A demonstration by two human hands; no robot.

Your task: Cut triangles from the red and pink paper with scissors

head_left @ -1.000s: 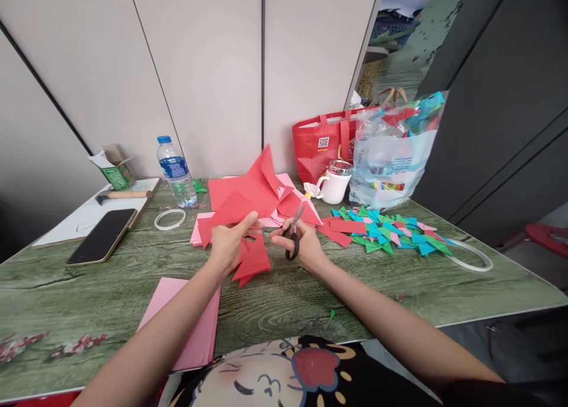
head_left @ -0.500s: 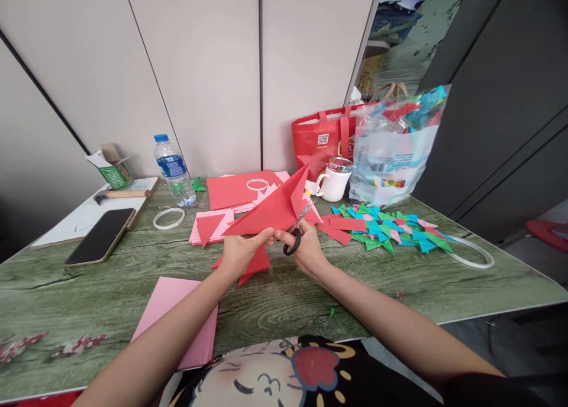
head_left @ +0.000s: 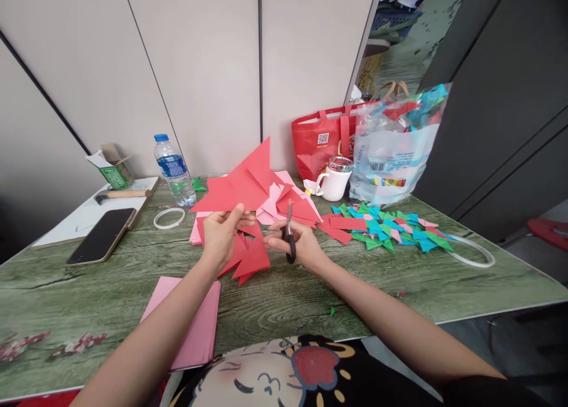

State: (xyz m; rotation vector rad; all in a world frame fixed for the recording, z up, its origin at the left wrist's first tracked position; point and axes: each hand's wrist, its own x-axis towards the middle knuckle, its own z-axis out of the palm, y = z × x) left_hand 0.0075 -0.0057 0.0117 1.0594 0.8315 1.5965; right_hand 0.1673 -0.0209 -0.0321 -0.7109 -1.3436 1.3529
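Red paper (head_left: 239, 185), folded and raised above the table (head_left: 284, 294), sits pinched in my left hand (head_left: 222, 235). At 3 o'clock, my right hand (head_left: 302, 244) grips black scissors (head_left: 289, 235), blades upright. Cut red triangles (head_left: 248, 259) lie beneath; pink sheets (head_left: 190, 318) at 7 o'clock.

Since 0.5 s ago my left hand (head_left: 223, 234) swung the red paper (head_left: 239, 185) up and left; its tip now points higher. My right hand (head_left: 296, 245) turned the scissors (head_left: 289, 236) upright, blades w/ no paper between.
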